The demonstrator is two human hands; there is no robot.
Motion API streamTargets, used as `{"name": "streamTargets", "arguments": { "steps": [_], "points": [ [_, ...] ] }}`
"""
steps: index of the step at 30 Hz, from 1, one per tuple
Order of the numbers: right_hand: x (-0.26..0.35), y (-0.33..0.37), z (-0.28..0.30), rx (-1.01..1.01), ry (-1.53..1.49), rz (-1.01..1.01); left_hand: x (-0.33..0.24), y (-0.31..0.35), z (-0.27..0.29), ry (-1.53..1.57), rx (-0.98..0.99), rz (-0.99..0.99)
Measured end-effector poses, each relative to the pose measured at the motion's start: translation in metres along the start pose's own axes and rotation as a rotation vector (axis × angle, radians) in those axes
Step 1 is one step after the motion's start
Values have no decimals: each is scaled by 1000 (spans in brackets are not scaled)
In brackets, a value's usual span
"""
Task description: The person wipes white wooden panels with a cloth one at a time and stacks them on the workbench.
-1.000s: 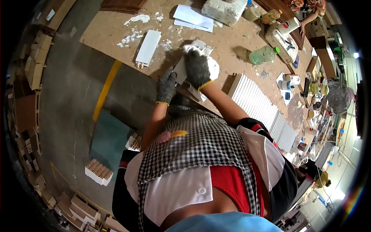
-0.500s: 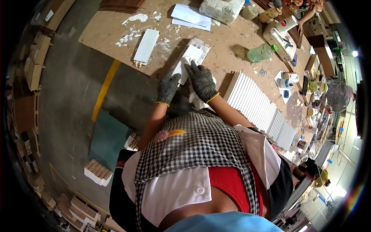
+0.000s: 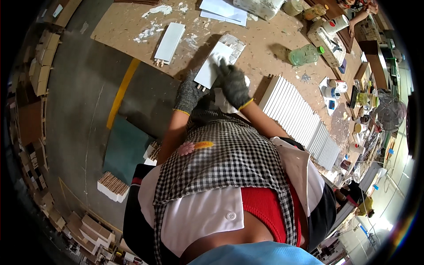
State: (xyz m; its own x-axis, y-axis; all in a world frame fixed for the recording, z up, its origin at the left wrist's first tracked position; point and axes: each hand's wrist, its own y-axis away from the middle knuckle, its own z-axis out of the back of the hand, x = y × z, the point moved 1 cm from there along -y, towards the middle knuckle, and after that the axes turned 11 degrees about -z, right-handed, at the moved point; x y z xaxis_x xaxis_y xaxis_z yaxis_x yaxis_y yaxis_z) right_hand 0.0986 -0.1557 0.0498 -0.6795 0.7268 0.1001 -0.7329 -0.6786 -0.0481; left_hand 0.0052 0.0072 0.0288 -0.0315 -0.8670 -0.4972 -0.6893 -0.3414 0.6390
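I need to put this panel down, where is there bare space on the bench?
Bare board lies between the white panel at left and the panel under your gloved hands, and between that and the green bottle. The right edge is crowded with slats and jars.

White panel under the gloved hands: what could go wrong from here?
The white panel lies near the worktable's front edge, steadied only at its corner by the left hand; pressure from the right hand might slide it off. The row of white panels sits close by the right forearm and could get knocked.

Two gloved hands (image 3: 211,88), two white panels (image 3: 169,42).
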Motion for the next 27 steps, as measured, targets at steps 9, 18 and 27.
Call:
{"name": "streamTargets", "arguments": {
  "steps": [9,18,27],
  "points": [
    [-33,43,107,326,-421,51,12,7,-3,-588,209,-344],
    [-191,160,113,4,-230,-550,-22,18,-20,-1128,152,-647],
    [-460,270,77,197,-207,-1440,-26,-5,-27,-1013,88,-713]
  ]
}}
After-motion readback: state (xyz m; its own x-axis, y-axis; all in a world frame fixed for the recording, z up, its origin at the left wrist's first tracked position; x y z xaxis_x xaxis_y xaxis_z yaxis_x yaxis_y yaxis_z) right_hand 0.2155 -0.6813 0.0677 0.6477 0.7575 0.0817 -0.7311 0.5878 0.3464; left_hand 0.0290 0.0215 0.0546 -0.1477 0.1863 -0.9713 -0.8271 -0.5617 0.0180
